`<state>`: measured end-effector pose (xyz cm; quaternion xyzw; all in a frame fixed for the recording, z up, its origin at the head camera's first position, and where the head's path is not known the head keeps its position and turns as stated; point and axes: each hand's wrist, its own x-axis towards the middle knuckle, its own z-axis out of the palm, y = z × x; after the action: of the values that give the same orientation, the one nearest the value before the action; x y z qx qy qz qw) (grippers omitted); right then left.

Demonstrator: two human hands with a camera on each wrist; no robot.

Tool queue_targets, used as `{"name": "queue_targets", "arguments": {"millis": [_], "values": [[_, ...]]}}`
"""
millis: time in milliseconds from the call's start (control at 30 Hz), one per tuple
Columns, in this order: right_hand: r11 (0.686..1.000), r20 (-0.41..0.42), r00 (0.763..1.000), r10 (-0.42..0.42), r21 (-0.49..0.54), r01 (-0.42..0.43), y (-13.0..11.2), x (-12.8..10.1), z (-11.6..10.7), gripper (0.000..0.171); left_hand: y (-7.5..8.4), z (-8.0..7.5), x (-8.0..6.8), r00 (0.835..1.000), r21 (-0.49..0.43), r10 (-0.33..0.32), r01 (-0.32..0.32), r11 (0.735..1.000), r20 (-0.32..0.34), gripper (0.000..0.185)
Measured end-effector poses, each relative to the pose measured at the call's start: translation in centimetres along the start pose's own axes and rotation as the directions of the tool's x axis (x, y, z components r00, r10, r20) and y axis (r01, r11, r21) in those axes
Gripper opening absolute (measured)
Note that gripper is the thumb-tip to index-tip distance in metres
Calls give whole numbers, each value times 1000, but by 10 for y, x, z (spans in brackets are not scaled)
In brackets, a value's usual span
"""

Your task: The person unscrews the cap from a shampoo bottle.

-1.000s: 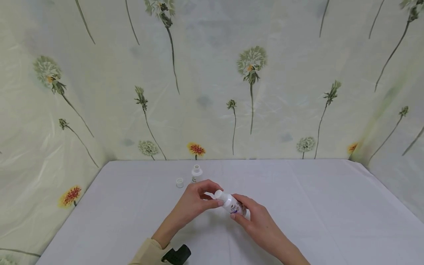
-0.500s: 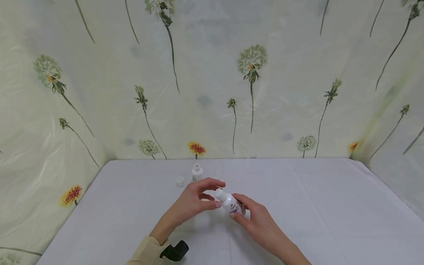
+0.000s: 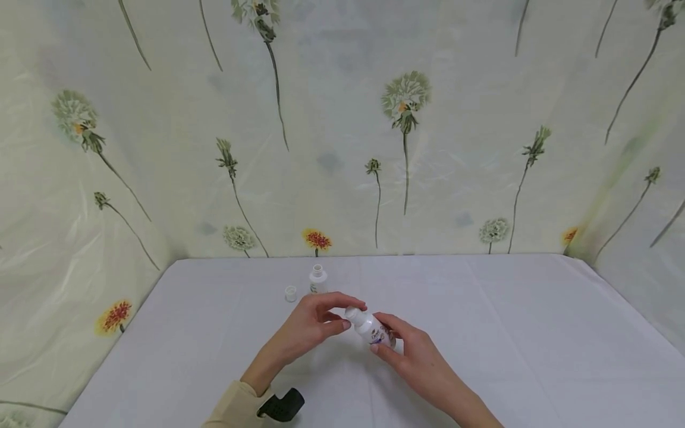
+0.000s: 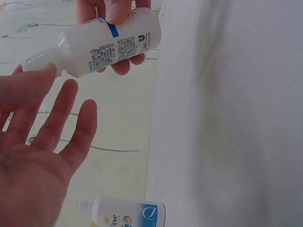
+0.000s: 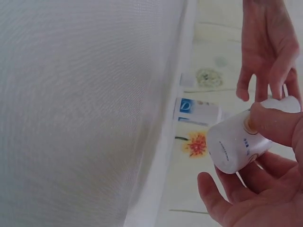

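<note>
The right hand [image 3: 414, 356] reaches in from the lower right, palm turned up and inward, its fingers and thumb curled round the body of a small white bottle [image 3: 373, 328] held tilted just above the middle of the worktop [image 3: 508, 333], neck pointing up and to the left. The left hand [image 3: 310, 324] comes in from the lower left, a beige sleeve [image 3: 235, 410] at its wrist; its thumb and forefinger pinch the white cap [image 3: 353, 312] on the bottle's neck, while the other fingers stay straight and loosely spread, as the left wrist view shows. The bottle is smooth, rounded plastic, slightly translucent at the shoulder, with fine blue print along its side. Behind the hands a second small bottle [image 3: 318, 280] stands upright and uncapped, with a loose white cap [image 3: 291, 293] just beside it. A white cloth with soft creases covers the worktop, and glossy sheeting printed with dandelions [image 3: 405, 101] walls it in.
</note>
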<state>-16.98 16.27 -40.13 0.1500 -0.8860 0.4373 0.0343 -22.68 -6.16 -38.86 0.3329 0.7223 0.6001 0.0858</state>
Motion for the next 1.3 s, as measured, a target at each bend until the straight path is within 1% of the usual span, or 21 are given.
{"name": "queue_targets", "arguments": {"millis": [100, 233, 367, 700, 933, 1033, 1133, 1200, 1300], "values": [[1000, -1, 1000, -15, -1, 15, 1, 0, 0, 43, 0, 0, 0, 1000, 13, -18, 18, 1000, -19, 35], [999, -7, 999, -32, 3, 32, 1, -1, 0, 43, -1, 0, 1, 999, 15, -17, 18, 1000, -43, 31], [999, -11, 999, -36, 4, 36, 1, -1, 1, 42, -1, 0, 1, 998, 11, -14, 14, 1000, -59, 27], [999, -16, 999, -30, 10, 30, -1, -2, 1, 42, 2, -1, 0, 995, 39, -30, 34, 999, -90, 25], [1000, -20, 1000, -7, 9, 7, -2, -2, 1, 43, 3, -1, 1, 994, 41, -42, 47, 998, -100, 27], [1000, -18, 1000, -4, 10, 4, -3, -2, 1, 42, 3, 0, 1, 994, 47, -43, 48, 998, -100, 34], [1000, -17, 1000, -11, 6, 11, -3, -2, 1, 41, 3, 1, 1, 996, 58, -32, 36, 998, -79, 41], [1000, -18, 1000, -8, 0, 8, -3, -2, 2, 42, 3, 1, 0, 998, 67, -24, 28, 997, -63, 40], [1000, -21, 1000, -1, -9, 0, -2, -2, 2, 43, 3, 2, 1, 998, 75, -14, 18, 997, -57, 32]]}}
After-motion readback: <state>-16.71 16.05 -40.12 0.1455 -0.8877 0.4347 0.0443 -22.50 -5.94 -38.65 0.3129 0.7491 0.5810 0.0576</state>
